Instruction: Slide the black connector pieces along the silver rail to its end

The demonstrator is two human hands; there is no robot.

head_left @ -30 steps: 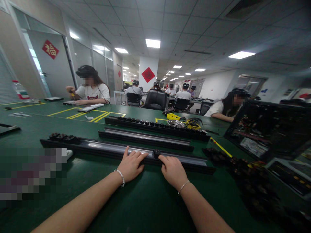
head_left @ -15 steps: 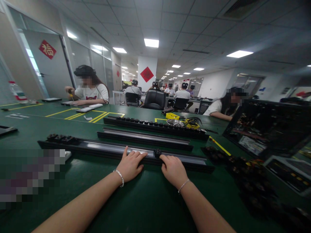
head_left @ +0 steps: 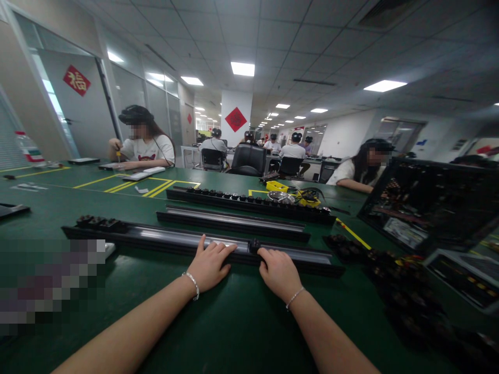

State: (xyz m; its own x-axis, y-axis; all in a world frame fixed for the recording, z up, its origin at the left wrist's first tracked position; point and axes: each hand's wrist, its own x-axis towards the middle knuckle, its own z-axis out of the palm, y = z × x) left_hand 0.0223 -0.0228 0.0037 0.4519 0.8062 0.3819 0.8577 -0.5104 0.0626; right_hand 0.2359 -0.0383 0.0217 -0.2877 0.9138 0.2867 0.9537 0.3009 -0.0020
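Observation:
A long black rail with a shiny inner channel [head_left: 156, 237] lies across the green table in front of me. Several small black parts [head_left: 97, 222] sit at its left end, and a single black block [head_left: 254, 245] stands in the channel right of the middle. My left hand [head_left: 208, 265] rests on the rail's near edge, fingers spread, holding nothing. My right hand [head_left: 279, 272] touches the right side of the single block with its fingertips; its fingers are bent, and the thumb points down toward the near edge.
Behind lie a shorter rail [head_left: 234, 222] and one filled with black parts [head_left: 249, 202]. Yellow trays [head_left: 276, 186] stand beyond. At right are dark loose parts [head_left: 409, 301], a metal-framed box [head_left: 463, 280] and a large black panel [head_left: 432, 202]. Co-workers sit at far left and right.
Both of my hands and the block stay almost where they were. The person at far left has shifted a raised hand with a yellow-handled tool slightly.

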